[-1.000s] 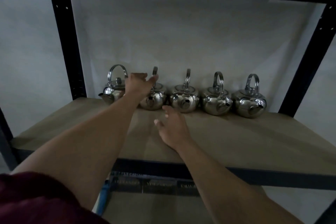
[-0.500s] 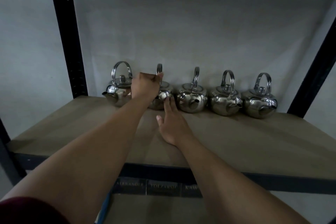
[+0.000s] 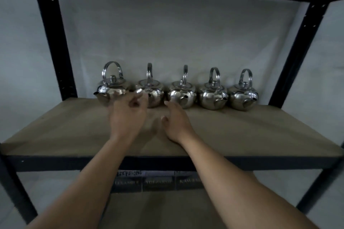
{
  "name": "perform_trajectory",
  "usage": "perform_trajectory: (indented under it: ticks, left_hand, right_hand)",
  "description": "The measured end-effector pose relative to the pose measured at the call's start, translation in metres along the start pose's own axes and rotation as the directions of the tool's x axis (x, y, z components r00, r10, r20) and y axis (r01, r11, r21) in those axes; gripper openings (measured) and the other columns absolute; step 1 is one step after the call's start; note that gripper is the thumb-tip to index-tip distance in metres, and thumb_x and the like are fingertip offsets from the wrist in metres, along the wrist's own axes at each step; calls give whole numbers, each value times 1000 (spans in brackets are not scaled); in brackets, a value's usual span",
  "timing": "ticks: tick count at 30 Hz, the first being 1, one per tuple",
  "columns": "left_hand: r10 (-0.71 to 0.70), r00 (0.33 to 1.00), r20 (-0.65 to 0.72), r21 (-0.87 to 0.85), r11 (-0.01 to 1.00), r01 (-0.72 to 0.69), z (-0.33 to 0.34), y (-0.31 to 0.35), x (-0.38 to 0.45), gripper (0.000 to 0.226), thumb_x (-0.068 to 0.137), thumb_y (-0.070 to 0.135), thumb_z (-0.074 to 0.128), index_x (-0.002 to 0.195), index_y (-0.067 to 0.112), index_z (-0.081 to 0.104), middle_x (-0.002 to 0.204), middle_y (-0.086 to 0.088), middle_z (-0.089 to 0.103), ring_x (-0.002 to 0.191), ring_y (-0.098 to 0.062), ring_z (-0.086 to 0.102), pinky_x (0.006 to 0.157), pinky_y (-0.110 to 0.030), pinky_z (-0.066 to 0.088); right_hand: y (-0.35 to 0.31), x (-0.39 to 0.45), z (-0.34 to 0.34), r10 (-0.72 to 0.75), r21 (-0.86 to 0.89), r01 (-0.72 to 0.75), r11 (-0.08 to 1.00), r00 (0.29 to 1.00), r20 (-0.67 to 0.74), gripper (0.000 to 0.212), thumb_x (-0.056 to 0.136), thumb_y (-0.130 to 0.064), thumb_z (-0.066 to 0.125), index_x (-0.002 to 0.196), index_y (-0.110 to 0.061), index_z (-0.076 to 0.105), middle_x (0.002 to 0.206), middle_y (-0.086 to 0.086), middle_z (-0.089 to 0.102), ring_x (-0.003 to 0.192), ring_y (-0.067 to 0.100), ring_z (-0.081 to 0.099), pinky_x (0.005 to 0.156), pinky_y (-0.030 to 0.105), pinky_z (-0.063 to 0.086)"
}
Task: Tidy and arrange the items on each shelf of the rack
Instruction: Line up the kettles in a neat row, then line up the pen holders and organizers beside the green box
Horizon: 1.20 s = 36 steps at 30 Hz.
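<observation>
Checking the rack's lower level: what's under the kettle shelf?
Under the shelf stands a row of dark boxes with blurred lettering. Both arms cover the row's ends, so its full extent is hidden.

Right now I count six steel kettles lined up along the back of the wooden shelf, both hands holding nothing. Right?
Not quite: the head view shows five kettles, not six. They do line the back of the wooden shelf, and the left hand and right hand hold nothing.
</observation>
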<state>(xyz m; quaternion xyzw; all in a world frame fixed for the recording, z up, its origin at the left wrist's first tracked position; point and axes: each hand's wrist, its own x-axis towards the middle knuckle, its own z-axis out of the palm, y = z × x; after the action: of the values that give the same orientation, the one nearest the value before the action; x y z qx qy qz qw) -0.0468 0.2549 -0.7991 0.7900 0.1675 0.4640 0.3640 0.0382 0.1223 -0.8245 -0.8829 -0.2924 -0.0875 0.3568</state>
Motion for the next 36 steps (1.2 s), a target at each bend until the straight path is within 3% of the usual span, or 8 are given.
perform_trajectory:
  ticks: [3,7,12,16,24,28,32,36]
  left_hand:
    - [5,985,175,18,1000,-8,6,15,-35,27,89,36,68,111,24,77,102,6,76,100,-12,69,84,-20,45]
    - [51,958,281,-6,999,-51,23,50,-51,26,86,30,71,111,24,77,111,6,74,107,-14,65,88,-17,40]
    - [296,921,252,-104,955,-278,19,109,-45,22,85,24,75,107,20,78,104,13,74,88,8,63,84,2,37]
    - [403,896,187,-231,905,-358,-14,173,-31,23,84,14,78,106,17,78,111,10,73,105,2,66,93,-11,47]
    - [548,836,32,-308,801,-514,-110,322,40,16,88,9,72,102,9,78,108,2,72,103,-8,68,91,-22,51]
    - [556,829,66,-292,805,-517,-137,381,90,18,88,11,69,104,9,77,110,1,70,102,-13,67,86,-39,54]
    - [413,852,321,-190,910,-369,-146,417,134,34,89,26,68,121,19,71,123,8,62,111,-9,62,93,-38,54]
    - [265,731,628,-45,951,-305,-138,437,157,44,89,33,65,133,28,62,134,10,56,117,-14,59,98,-30,49]
  right_hand:
    - [21,-31,-35,46,-59,-54,997,990,-136,47,89,-11,58,135,-21,59,138,2,57,129,21,52,100,27,42]
    - [50,-58,-75,111,-89,-133,987,969,-221,34,91,-11,62,120,-27,65,127,-5,60,112,16,59,80,22,39]
    - [34,-71,-126,-77,47,112,993,881,-467,24,89,-8,66,110,-19,70,109,-8,63,96,4,63,84,33,57]
    - [-19,-87,-186,-120,75,201,977,803,-583,18,96,-9,67,113,-16,68,110,-8,63,101,7,64,84,34,57]
    - [-135,-75,-325,-183,-45,234,971,615,-767,19,87,10,68,105,2,70,105,11,63,97,18,63,82,28,52]
    - [-171,-56,-385,-189,-103,169,980,657,-729,27,92,2,62,118,1,68,118,13,63,115,26,61,96,39,51]
    - [-182,-41,-425,-45,-149,-45,988,832,-552,40,97,-26,57,133,-10,63,134,8,61,127,27,55,106,44,44]
    - [-181,-39,-451,125,-221,-182,958,960,-249,53,98,-42,46,137,-10,63,143,10,59,132,28,55,109,46,44]
